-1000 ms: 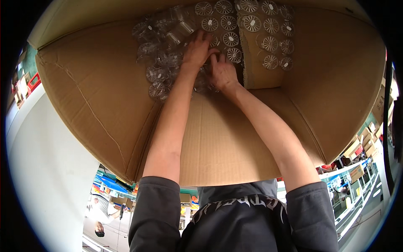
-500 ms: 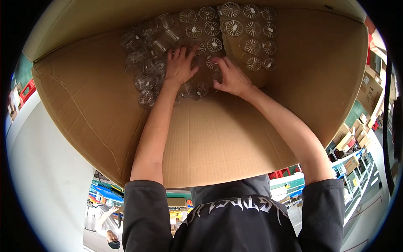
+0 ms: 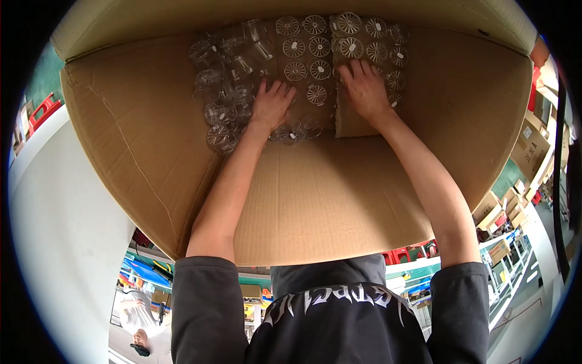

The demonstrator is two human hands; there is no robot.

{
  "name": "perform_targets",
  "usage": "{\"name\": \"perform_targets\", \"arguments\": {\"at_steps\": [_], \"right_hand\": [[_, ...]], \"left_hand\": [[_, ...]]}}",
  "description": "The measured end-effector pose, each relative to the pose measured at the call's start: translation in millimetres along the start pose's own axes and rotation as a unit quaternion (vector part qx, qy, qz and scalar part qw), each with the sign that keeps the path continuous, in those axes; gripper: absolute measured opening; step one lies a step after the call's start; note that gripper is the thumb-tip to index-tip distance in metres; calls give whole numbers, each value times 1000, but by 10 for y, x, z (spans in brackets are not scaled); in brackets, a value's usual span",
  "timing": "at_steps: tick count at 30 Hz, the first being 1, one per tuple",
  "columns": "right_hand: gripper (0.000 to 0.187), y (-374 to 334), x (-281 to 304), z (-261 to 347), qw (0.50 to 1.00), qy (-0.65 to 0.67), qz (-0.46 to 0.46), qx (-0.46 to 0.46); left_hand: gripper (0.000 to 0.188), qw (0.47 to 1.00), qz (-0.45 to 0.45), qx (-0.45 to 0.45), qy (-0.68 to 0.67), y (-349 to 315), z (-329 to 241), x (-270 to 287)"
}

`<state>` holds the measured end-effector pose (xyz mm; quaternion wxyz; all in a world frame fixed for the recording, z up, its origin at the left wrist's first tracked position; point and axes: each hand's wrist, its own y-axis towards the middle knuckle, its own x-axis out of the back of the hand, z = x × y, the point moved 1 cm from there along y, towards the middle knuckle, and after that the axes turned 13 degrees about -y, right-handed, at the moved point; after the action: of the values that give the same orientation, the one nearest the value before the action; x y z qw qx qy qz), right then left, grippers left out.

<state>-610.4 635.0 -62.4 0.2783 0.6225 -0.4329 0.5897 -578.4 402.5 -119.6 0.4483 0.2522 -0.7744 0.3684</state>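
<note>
Several clear plastic cups with round spoked ends stand in rows inside a large cardboard box. My left hand has its fingers apart at the edge of a jumbled heap of clear cups. To its right, one spoked cup sits upright below the middle rows, and no hand touches it. My right hand lies with fingers spread over the right-hand group of cups, partly hiding them. Under that group lies a cardboard sheet with a ragged left edge.
A few loose cups lie at the near edge of the box floor. Tall box walls rise on both sides of my forearms. Outside are a white surface, red stools, stacked cartons and another person at lower left.
My right hand has left the single cup in the middle and moved right, onto the right-hand group. My left hand has shifted slightly toward me. The whole view has shifted a little.
</note>
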Motion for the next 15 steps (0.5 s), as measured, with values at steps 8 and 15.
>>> {"name": "perform_targets", "arguments": {"at_steps": [8, 15], "right_hand": [[37, -28, -87, 44, 999, -39, -5, -36], [46, -180, 103, 208, 995, 95, -33, 3]], "left_hand": [[53, 995, -5, -26, -91, -147, 65, 149], [52, 942, -49, 55, -326, -177, -51, 356]]}}
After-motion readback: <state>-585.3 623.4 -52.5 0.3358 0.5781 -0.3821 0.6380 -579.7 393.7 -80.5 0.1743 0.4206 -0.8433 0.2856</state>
